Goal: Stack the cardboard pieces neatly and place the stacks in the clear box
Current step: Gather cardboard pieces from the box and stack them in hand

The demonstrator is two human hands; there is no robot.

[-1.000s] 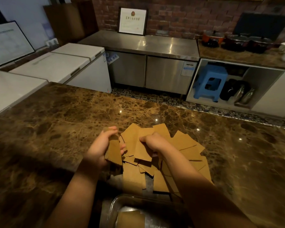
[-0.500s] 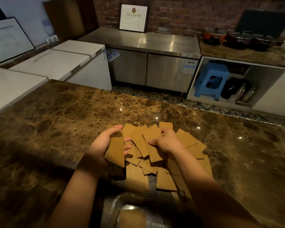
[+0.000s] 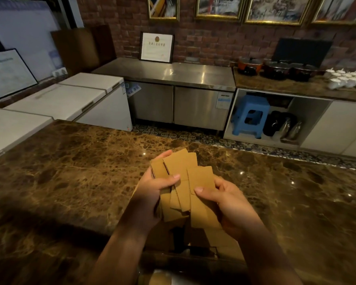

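blue stool (image 3: 249, 115) under rear counter, framed cert (image 3: 157, 47) on steel cabinet (image 3: 173, 74).

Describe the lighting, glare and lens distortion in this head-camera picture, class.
Head view: dim, warm light; small glare spots on the marble counter and steel worktop; the forearms lie in deep shadow beneath both hands; wide-angle lens bends straight edges near the borders; cardboard pieces stay reasonably sharp.
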